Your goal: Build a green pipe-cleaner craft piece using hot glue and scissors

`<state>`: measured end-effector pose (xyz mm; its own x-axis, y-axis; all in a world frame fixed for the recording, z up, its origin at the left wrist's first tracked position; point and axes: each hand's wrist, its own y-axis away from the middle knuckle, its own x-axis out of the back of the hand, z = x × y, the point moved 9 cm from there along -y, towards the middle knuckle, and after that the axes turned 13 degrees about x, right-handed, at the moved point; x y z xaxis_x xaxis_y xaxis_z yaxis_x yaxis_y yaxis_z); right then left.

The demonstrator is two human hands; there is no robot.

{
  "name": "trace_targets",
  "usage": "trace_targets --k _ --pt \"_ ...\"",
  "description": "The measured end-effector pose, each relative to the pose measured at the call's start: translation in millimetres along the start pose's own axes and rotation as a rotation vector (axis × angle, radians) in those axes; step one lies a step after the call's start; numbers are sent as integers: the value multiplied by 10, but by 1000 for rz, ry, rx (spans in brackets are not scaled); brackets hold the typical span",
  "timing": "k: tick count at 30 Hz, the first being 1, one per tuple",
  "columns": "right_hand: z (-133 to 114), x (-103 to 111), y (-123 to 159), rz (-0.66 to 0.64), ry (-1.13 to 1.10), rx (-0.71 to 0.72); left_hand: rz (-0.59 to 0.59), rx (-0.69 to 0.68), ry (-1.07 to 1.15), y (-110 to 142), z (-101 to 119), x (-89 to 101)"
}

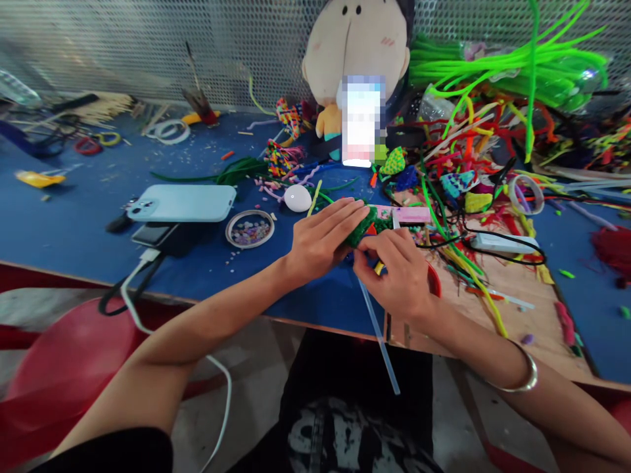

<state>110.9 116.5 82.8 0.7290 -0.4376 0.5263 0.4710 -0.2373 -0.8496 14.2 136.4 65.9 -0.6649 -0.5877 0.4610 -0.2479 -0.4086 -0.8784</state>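
My left hand point(320, 240) lies with its fingers closed together over a dark green fuzzy piece point(363, 226), which looks like pipe-cleaner work. Thumb and forefinger of my right hand point(397, 270) pinch at the lower edge of that piece; what exactly sits between the fingertips is hidden. An orange-red bit point(371, 230) shows beside the green fuzz. Below my hands, a translucent stick point(378, 338) like a glue stick slants past the table edge. Behind my right hand are a pink strip point(414, 215) and part of a red round rim point(434, 279).
Left of my hands lie a white egg-shaped object point(298, 198), a round dish of beads point(250, 229) and a light blue phone point(185, 202). A lit phone point(362, 125) leans on a plush doll point(353, 46). Bright green pipe cleaners point(513, 72) and scraps fill the right.
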Motion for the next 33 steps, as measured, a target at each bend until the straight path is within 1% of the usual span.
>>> trace_targets --k 3,9,14,17,24,30,33 --pt "1 -4 -2 9 -30 -7 0 -10 0 1 5 -2" --pt "-68 24 -9 4 -73 59 7 92 13 -55 -107 25" --pt "19 91 1 60 -81 15 2 45 79 -63 -25 60" --pt "26 122 4 93 -70 34 -13 44 121 -61 0 70" --pt "9 137 3 111 -79 76 -67 35 146 -26 14 28" --pt "-17 83 -31 24 -22 116 -98 38 174 -14 12 2" --pt "-46 78 -35 26 -14 142 -87 26 192 -19 30 7"
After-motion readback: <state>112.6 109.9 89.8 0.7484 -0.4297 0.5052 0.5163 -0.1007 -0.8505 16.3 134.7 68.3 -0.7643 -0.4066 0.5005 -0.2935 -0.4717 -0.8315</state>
